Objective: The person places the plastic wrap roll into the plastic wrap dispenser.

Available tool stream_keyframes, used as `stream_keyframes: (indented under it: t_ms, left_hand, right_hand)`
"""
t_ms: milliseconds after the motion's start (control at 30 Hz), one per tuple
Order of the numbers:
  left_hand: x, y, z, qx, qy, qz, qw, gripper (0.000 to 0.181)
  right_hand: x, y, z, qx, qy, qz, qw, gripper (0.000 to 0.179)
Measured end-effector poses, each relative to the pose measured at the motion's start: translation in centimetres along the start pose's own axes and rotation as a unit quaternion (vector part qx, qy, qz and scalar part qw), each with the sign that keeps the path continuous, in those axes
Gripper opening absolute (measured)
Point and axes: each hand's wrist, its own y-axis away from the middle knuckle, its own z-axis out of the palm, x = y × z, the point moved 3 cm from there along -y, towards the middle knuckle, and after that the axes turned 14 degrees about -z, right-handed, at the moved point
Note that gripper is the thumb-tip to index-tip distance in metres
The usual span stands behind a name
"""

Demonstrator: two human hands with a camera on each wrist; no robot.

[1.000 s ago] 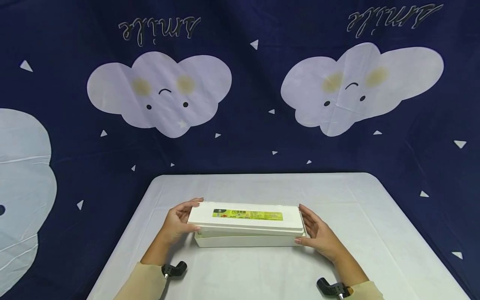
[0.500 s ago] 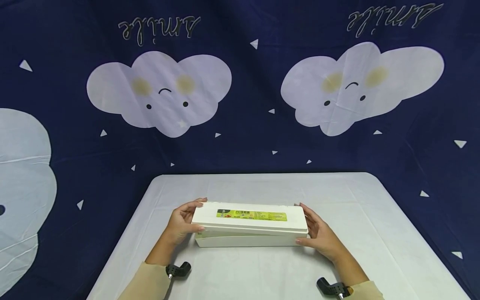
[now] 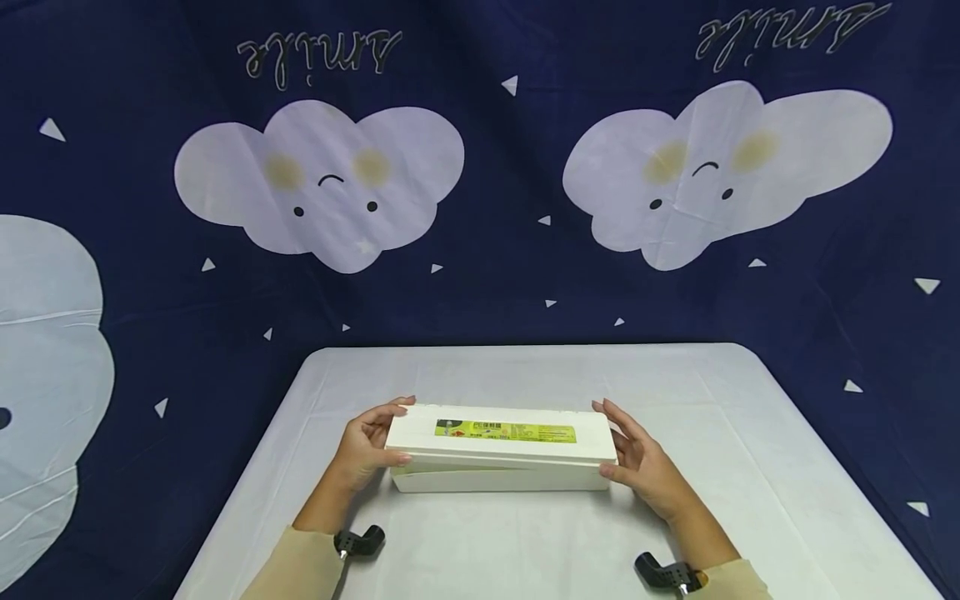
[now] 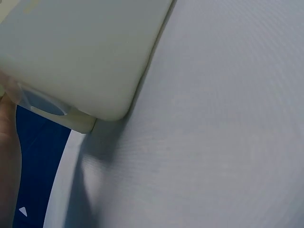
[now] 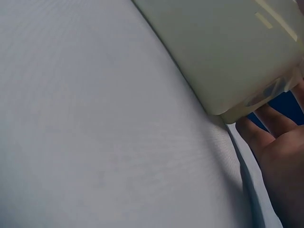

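Observation:
A long white cling film box stands on the table, its lid (image 3: 415, 433) over the lower box (image 3: 502, 481). On the lid is a yellow-green label (image 3: 506, 431). The lid sits tilted, with a wider gap under its left end. My left hand (image 3: 358, 454) grips that end, thumb on the front edge and fingers at the back corner. At the other end, my right hand (image 3: 648, 468) holds the lid, thumb at the front corner and index fingertip near the back one. Both wrist views show the lower box's front wall (image 4: 80, 61) close up.
A white cloth covers the table (image 3: 525, 550). Behind it hangs a dark blue curtain (image 3: 495, 183) printed with clouds and small triangles. Each wrist carries a black camera mount, the left one (image 3: 360, 542) and the right one (image 3: 666, 575).
My left hand and the lid have shifted slightly right, lining up more with the lower box. My right thumb has moved up from the lower box to the lid's corner.

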Motion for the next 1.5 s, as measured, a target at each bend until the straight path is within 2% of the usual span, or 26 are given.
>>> stream_keyframes:
  t_ms: [133,333,567,700,900,1000,1267,1500]
  left_hand:
    - [0.1,0.2,0.1,0.005,-0.005,-0.002,1.0,0.073]
    - [0.2,0.5,0.0,-0.007,-0.029,0.006,0.9995,0.072]
    - [0.1,1.1,-0.1,0.006,-0.067,-0.028,0.9973,0.074]
    - [0.3,1.5,0.0,0.019,-0.1,-0.042,0.9939,0.073]
    - [0.4,1.9,0.2,0.013,-0.164,-0.035,0.9857,0.07]
    - [0.4,2.0,0.2,0.013,-0.181,-0.034,0.9828,0.07]
    - [0.3,2.1,0.3,0.01,-0.191,-0.029,0.981,0.071]
    - [0.1,2.3,0.4,0.002,-0.204,-0.024,0.9787,0.071]
  right_hand:
    - [-0.1,-0.1,0.0,0.003,0.017,0.005,0.9998,0.096]
    - [-0.3,-0.5,-0.3,-0.004,0.02,-0.006,0.9998,0.095]
    - [-0.6,-0.8,-0.1,-0.013,0.04,0.008,0.9991,0.094]
    - [-0.6,-0.8,0.0,-0.012,0.046,0.016,0.9987,0.094]
    - [-0.5,-0.6,-0.2,-0.008,0.042,0.029,0.9987,0.094]
    - [-0.7,-0.5,-0.1,-0.007,0.035,0.028,0.999,0.095]
    - [-0.9,-0.4,0.2,-0.012,0.041,0.011,0.999,0.095]
    - [-0.6,-0.3,0.2,-0.006,0.042,0.019,0.9989,0.099]
